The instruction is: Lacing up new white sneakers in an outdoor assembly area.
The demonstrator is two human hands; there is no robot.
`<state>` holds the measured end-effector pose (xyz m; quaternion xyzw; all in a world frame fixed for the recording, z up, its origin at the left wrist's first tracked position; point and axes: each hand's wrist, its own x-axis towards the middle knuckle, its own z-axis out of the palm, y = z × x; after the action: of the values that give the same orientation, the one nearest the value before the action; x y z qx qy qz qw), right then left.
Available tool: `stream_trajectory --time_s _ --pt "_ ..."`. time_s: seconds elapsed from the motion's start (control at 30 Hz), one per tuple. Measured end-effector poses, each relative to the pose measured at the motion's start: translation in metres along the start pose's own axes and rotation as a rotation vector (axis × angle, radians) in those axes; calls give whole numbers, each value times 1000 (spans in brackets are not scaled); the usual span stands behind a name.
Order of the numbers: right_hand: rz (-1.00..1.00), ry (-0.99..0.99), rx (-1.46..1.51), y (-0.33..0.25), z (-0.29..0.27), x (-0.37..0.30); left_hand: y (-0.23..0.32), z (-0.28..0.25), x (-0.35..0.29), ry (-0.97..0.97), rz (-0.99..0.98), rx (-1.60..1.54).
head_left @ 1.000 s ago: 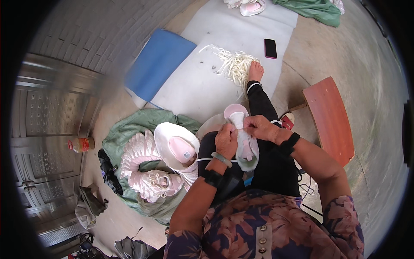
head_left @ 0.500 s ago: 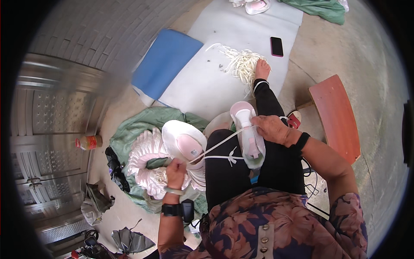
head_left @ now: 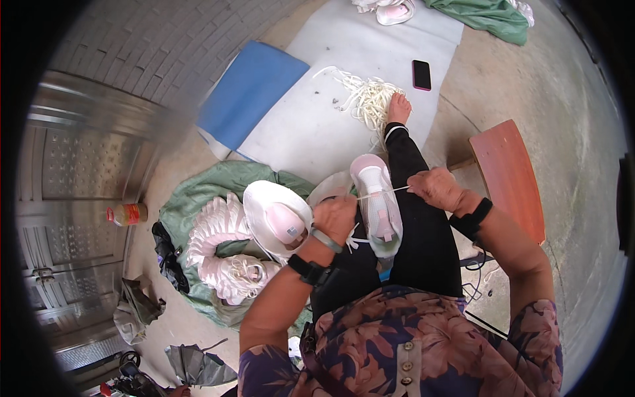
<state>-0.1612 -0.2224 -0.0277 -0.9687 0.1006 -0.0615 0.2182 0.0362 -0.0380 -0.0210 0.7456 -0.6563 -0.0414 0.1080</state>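
A white and pink shoe upper (head_left: 378,221) lies lengthwise between my thighs, its pink toe end away from me. A white shoelace (head_left: 401,188) is stretched across it from side to side. At its right, my right hand (head_left: 436,190) is closed on one end of the lace. My left hand (head_left: 334,217) is closed at the other side, with the lace running into its fingers. Beside the left hand stands another white upper with a pink inside (head_left: 286,223). Several more uppers (head_left: 215,228) are nested in a curved row on a green cloth (head_left: 182,198).
A pile of loose white laces (head_left: 370,99) lies by my bare foot (head_left: 399,108) on a pale mat (head_left: 278,145). A phone (head_left: 421,75) and a folded blue mat (head_left: 254,92) are there too. A wooden stool (head_left: 510,178) stands right; a bottle (head_left: 129,214) stands left.
My left hand has come up and right, close to the upper. The right hand has moved outward to the right, and the lace now lies short and taut across the upper.
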Motion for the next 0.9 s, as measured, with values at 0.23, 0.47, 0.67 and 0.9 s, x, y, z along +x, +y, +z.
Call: stream_trajectory --time_s 0.23,0.47,0.67,0.9 --pt "61 0 -58 25 -49 -35 -115 -89 -44 108 -245 503" --pt "105 45 -261 51 -146 -80 -174 -196 -93 350 -307 856" --pt "215 99 -442 50 -237 -102 -180 -234 -96 407 -299 840" --pt "295 106 -717 96 -316 -177 -205 -280 -119 321 -217 895"
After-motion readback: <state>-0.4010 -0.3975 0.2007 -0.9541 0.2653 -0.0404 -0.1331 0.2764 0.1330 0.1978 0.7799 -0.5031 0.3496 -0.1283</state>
